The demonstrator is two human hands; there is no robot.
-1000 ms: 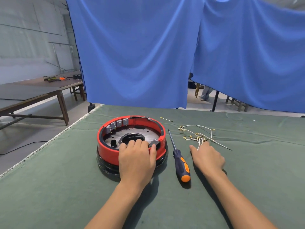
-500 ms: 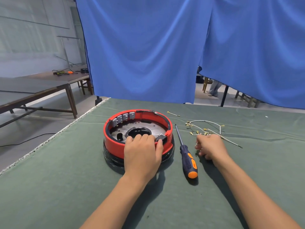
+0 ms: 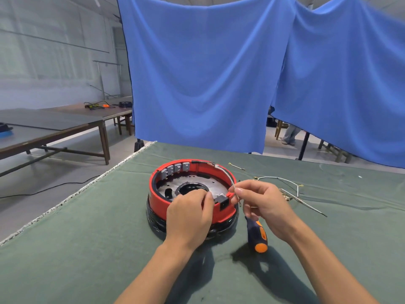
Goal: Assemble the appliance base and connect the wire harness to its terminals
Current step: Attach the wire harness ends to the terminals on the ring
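Observation:
The round appliance base (image 3: pixel 160 200), a red ring on a black bottom with a metal plate inside, stands on the green table. My left hand (image 3: pixel 188 216) rests on its near rim, fingers curled over the edge beside a black terminal block (image 3: pixel 223 202). My right hand (image 3: pixel 260 205) hovers just right of the base and pinches a thin white wire (image 3: pixel 229 177) that runs along the rim's far right side. More loose wires of the harness (image 3: pixel 287 191) lie on the cloth to the right.
A screwdriver (image 3: pixel 257 236) with a black and orange handle lies under my right wrist. One small wire (image 3: pixel 236 166) lies behind the base. Blue curtains (image 3: pixel 197 73) hang behind the green table (image 3: pixel 87 238). Wooden tables stand on the left.
My right hand has left the wire bundle on the cloth and risen toward the base with one wire pinched. The left hand stays on the rim. The camera has tilted up.

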